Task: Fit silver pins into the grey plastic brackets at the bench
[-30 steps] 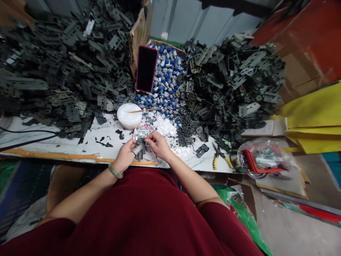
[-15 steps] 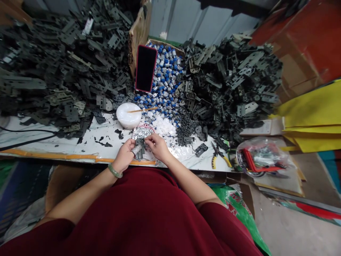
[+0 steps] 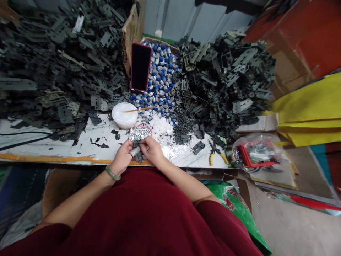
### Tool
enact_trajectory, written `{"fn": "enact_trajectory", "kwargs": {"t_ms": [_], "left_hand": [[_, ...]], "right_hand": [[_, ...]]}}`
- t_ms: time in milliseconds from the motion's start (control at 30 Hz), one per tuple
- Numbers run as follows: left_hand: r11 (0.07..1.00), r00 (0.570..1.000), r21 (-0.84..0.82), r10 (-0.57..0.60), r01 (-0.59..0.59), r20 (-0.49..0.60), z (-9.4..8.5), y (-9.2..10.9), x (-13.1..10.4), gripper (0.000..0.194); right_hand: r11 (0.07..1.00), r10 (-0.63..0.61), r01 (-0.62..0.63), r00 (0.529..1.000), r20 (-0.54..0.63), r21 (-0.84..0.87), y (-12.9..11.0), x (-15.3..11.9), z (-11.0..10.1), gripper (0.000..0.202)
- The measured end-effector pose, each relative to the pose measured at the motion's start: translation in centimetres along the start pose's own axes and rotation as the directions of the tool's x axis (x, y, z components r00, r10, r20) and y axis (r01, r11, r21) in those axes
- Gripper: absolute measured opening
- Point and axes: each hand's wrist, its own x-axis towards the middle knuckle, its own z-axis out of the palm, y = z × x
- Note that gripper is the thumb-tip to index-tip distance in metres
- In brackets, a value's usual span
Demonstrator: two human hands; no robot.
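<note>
My left hand (image 3: pixel 122 156), with a green bangle on its wrist and a grey wrap on one finger, grips a dark grey metal bracket (image 3: pixel 138 156) by its left side at the table's front edge. My right hand (image 3: pixel 152 150) is closed in a pinch against the bracket's upper right. What its fingertips hold is too small to make out. Just beyond both hands sits a pink-rimmed tray (image 3: pixel 151 130) of small silver metal pins (image 3: pixel 140 133). Behind it stands a white bowl (image 3: pixel 124 116), with a thin brown stick (image 3: pixel 138 109) lying across its rim.
Heaps of dark metal brackets rise at left (image 3: pixel 64 71) and right (image 3: pixel 213 78). Between them lie blue-and-white cylinders (image 3: pixel 162 78), a leaning phone (image 3: pixel 140 67), white discs (image 3: pixel 160 124) and small black parts (image 3: pixel 185 121). Yellow-handled pliers (image 3: pixel 217 153) and a plastic bag (image 3: pixel 257 153) are at right.
My right hand has moved in closer over the bracket, its fingertips now against it. My left hand keeps its grip. The whole view has shifted slightly.
</note>
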Motion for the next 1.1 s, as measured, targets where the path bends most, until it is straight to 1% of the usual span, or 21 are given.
{"fn": "enact_trajectory", "kwargs": {"t_ms": [33,100,167,200,233,300,333,367,433,500,533,600,667,733,800,833,900,967,1033,1100], "left_hand": [[1.0,1.0,-0.001,0.011,-0.011,0.0,0.0,-0.1,0.0,0.036],[1.0,1.0,-0.011,0.012,-0.012,0.004,-0.1,-0.2,0.0,0.035],[1.0,1.0,-0.024,-0.014,0.014,0.009,-0.1,-0.3,0.0,0.034],[0.999,1.0,-0.029,-0.025,0.025,0.012,0.0,-0.3,0.1,0.033],[0.999,0.999,-0.031,-0.031,0.031,0.016,0.0,-0.4,0.1,0.032],[0.999,0.999,-0.031,-0.03,0.031,0.027,0.0,-0.5,0.2,0.031],[0.999,0.999,-0.033,-0.031,0.032,0.034,0.0,-0.6,0.3,0.03],[0.999,0.999,-0.036,-0.034,0.035,0.039,0.0,-0.7,0.3,0.029],[0.998,0.998,-0.041,-0.04,0.042,0.048,0.1,-1.0,0.5,0.029],[0.998,0.997,-0.033,-0.049,0.051,0.053,0.3,-1.2,0.5,0.029],[0.998,0.997,-0.024,-0.055,0.056,0.054,0.3,-1.3,0.5,0.029],[0.998,0.996,-0.006,-0.063,0.063,0.056,0.4,-1.5,0.4,0.028],[0.998,0.996,0.001,-0.066,0.066,0.059,0.5,-1.5,0.3,0.026],[0.998,0.995,0.003,-0.071,0.07,0.067,0.7,-1.5,0.2,0.024],[0.997,0.994,0.012,-0.083,0.082,0.076,0.9,-1.4,0.1,0.024],[0.996,0.993,0.02,-0.088,0.087,0.083,1.1,-1.4,0.0,0.025],[0.995,0.99,0.041,-0.098,0.095,0.102,1.6,-1.3,-0.1,0.027],[0.994,0.988,0.062,-0.101,0.095,0.118,1.9,-1.3,-0.2,0.029],[0.994,0.986,0.076,-0.091,0.081,0.137,2.1,-1.2,-0.3,0.029],[0.994,0.984,0.089,-0.076,0.063,0.158,2.1,-1.2,-0.4,0.027]], "right_hand": [[0.999,0.024,-0.024,1.0,0.012,0.022,0.1,0.0,0.1,0.003],[0.984,0.11,-0.116,0.992,0.056,0.133,0.5,-0.1,0.1,0.01],[0.956,0.174,-0.195,0.978,0.112,0.217,1.1,-0.1,-0.5,0.018],[0.956,0.183,-0.207,0.975,0.126,0.207,1.5,-0.2,-1.0,0.019],[0.968,0.185,-0.201,0.976,0.116,0.149,1.9,-0.3,-1.8,0.017],[0.98,0.186,-0.182,0.982,0.038,-0.086,2.8,-0.5,-3.6,0.013],[0.955,0.188,-0.186,0.982,-0.015,-0.229,3.3,-0.6,-4.6,0.013],[0.91,0.193,-0.203,0.979,-0.066,-0.362,3.7,-0.7,-5.6,0.013],[0.798,0.211,-0.243,0.97,-0.122,-0.551,4.5,-0.8,-7.0,0.013],[0.712,0.224,-0.245,0.967,-0.117,-0.658,5.0,-0.7,-7.7,0.014],[0.683,0.226,-0.233,0.969,-0.103,-0.692,5.2,-0.6,-7.9,0.014],[0.657,0.225,-0.21,0.971,-0.078,-0.724,5.5,-0.5,-7.9,0.014],[0.666,0.225,-0.205,0.972,-0.068,-0.718,5.7,-0.4,-8.0,0.013],[0.704,0.215,-0.212,0.973,-0.082,-0.677,5.6,-0.4,-8.0,0.012],[0.789,0.202,-0.226,0.974,-0.106,-0.571,5.1,-0.8,-7.8,0.013],[0.849,0.199,-0.22,0.975,-0.096,-0.481,4.7,-1.1,-7.5,0.014],[0.951,0.179,-0.172,0.984,0.003,-0.257,3.6,-1.8,-6.7,0.014],[0.988,0.132,-0.12,0.984,0.121,-0.101,2.3,-2.4,-5.7,0.014],[0.993,0.107,-0.098,0.979,0.175,-0.064,1.3,-2.8,-4.9,0.013],[0.991,0.11,-0.094,0.979,0.17,-0.097,0.8,-3.0,-4.6,0.012]]}}
